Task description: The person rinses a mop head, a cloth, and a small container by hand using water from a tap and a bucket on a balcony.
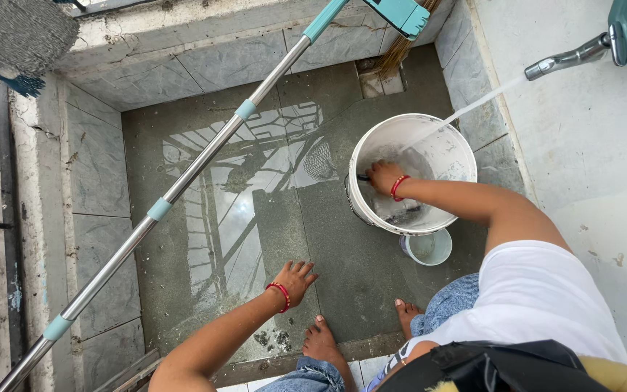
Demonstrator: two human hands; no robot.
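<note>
I look down into a tiled wash pit with a wet floor. My right hand (384, 176), a red band at its wrist, reaches into a white bucket (450, 149) and seems to grip something dark at the inner wall; what it is I cannot make out. A stream of water from a metal tap (566, 58) falls into that bucket. My left hand (293, 280), also with a red band, rests flat on the wet floor with fingers spread, holding nothing. Both my bare feet stand at the pit's near edge.
A long metal mop pole (183, 178) with teal sleeves lies diagonally across the pit. A small white cup (429, 249) sits by the bucket's near side. A broom (403, 45) leans in the far corner. Tiled walls (96, 167) ring the pit.
</note>
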